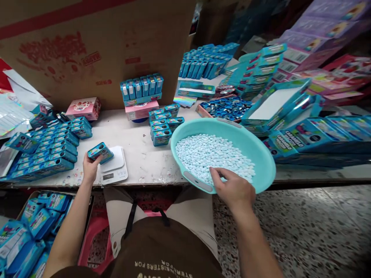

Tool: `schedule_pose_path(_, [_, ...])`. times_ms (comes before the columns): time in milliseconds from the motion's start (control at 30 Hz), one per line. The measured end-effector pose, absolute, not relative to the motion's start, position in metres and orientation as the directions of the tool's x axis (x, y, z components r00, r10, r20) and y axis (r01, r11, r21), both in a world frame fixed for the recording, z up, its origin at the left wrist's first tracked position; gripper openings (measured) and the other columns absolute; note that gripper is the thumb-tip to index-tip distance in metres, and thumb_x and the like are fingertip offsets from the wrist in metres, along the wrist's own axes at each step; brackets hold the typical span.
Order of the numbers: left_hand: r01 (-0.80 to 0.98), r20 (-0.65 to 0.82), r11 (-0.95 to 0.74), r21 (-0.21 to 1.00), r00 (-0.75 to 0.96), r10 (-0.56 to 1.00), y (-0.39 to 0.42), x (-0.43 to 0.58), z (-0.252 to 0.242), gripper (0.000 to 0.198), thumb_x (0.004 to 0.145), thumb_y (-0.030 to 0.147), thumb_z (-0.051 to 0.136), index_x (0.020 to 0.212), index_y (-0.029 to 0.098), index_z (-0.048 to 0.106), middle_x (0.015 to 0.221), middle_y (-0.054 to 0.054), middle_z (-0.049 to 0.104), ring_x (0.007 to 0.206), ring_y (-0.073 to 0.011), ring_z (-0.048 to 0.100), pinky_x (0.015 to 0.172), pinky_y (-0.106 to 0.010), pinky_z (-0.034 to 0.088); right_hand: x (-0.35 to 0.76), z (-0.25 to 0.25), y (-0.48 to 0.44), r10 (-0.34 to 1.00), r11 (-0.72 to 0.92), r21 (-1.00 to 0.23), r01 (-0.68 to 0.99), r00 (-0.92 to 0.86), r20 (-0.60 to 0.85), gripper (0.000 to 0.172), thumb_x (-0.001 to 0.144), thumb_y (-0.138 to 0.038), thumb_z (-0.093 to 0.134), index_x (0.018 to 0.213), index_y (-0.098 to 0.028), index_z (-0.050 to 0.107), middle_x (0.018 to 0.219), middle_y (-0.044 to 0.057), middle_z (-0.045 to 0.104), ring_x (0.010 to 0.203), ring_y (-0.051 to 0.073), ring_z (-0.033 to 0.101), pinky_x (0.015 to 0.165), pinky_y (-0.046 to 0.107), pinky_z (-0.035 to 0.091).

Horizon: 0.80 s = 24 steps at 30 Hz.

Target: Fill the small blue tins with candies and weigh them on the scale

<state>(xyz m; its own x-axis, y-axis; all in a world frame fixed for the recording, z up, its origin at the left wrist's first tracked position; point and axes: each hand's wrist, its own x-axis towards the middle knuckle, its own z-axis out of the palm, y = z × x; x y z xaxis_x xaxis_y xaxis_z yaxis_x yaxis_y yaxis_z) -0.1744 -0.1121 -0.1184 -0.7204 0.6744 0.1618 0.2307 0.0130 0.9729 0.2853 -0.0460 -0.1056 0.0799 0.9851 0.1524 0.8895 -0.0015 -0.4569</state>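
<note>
My left hand [91,166] is closed around a small blue candy box [101,152], held tilted over the left edge of a white digital scale [113,165]. Whether the box touches the scale is unclear. My right hand [234,187] is over the near rim of an oval turquoise basin [263,162]. Its fingers are curled together at the pale blue candies [214,154] heaped inside, and what they hold, if anything, is hidden. Just left of the basin stands a small group of blue candy boxes [162,136].
Rows of blue boxes [55,148] fill the table's left side. A large cardboard carton [101,50] stands behind. Display trays [278,104] and a shallow box of blue-and-silver pieces [226,106] lie right. A carton of blue packages [37,224] sits low at left.
</note>
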Motion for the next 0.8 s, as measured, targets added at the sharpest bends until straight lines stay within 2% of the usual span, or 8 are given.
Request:
schedule_pose_path(167, [0.163, 0.101, 0.019, 0.986, -0.694, 0.713, -0.109, -0.167, -0.126, 0.054, 0.053, 0.038, 0.08, 0.094, 0.017, 0.054, 0.093, -0.004, 0.064, 0.089, -0.0175, 0.062, 0.085, -0.031, 0.049, 0.284, -0.105, -0.048, 0.987, -0.047, -0.439, 0.897, 0.109, 0.118, 0.033, 0.081, -0.046, 0.053, 0.08, -0.021, 0.075, 0.071, 0.008, 0.068, 0.051, 0.015, 0.043, 0.05, 0.026, 0.022])
schedule_pose_path(300, [0.221, 0.158, -0.014, 0.975, -0.645, 0.748, -0.119, -0.169, -0.131, 0.072, 0.054, 0.042, 0.08, 0.115, 0.019, 0.05, 0.108, -0.008, 0.062, 0.102, -0.0197, 0.06, 0.092, -0.032, 0.046, 0.284, -0.103, -0.05, 0.989, -0.058, -0.438, 0.897, 0.113, 0.1, 0.033, 0.08, -0.045, 0.053, 0.079, -0.02, 0.075, 0.069, 0.009, 0.067, 0.05, 0.014, 0.04, 0.05, 0.026, 0.021])
schedule_pose_path(367, [0.274, 0.223, -0.034, 0.961, -0.699, 0.68, -0.13, -0.177, -0.137, 0.069, 0.062, 0.05, 0.074, 0.119, 0.019, 0.049, 0.112, -0.011, 0.061, 0.107, -0.0193, 0.059, 0.096, -0.032, 0.043, 0.284, -0.103, -0.05, 0.987, -0.079, -0.425, 0.902, 0.129, 0.091, 0.031, 0.08, -0.044, 0.055, 0.081, -0.02, 0.075, 0.069, 0.009, 0.067, 0.05, 0.014, 0.039, 0.05, 0.026, 0.021])
schedule_pose_path(500, [0.306, 0.262, 0.05, 0.951, -0.878, 0.4, -0.157, -0.197, -0.157, 0.053, 0.081, 0.061, 0.046, 0.106, 0.015, 0.055, 0.1, -0.011, 0.065, 0.101, -0.0181, 0.062, 0.095, -0.034, 0.042, 0.285, -0.104, -0.049, 0.989, -0.09, -0.421, 0.902, 0.132, 0.072, 0.03, 0.079, -0.045, 0.057, 0.079, -0.021, 0.075, 0.068, 0.008, 0.066, 0.049, 0.013, 0.037, 0.051, 0.027, 0.021])
schedule_pose_path(600, [0.232, 0.202, 0.075, 0.97, -0.938, 0.283, -0.169, -0.207, -0.169, 0.057, 0.082, 0.065, 0.037, 0.1, 0.014, 0.056, 0.092, -0.011, 0.065, 0.092, -0.0186, 0.064, 0.087, -0.033, 0.046, 0.285, -0.104, -0.049, 0.99, -0.079, -0.423, 0.902, 0.123, 0.076, 0.031, 0.079, -0.046, 0.056, 0.08, -0.021, 0.075, 0.069, 0.008, 0.066, 0.049, 0.013, 0.037, 0.051, 0.027, 0.022])
schedule_pose_path(800, [0.149, 0.135, 0.053, 0.987, -0.967, 0.215, -0.169, -0.209, -0.176, 0.062, 0.081, 0.069, 0.029, 0.092, 0.014, 0.056, 0.085, -0.01, 0.063, 0.086, -0.0179, 0.066, 0.081, -0.031, 0.047, 0.285, -0.106, -0.049, 0.987, -0.082, -0.418, 0.905, 0.133, 0.095, 0.03, 0.078, -0.045, 0.056, 0.08, -0.022, 0.074, 0.068, 0.007, 0.065, 0.049, 0.013, 0.036, 0.051, 0.026, 0.023])
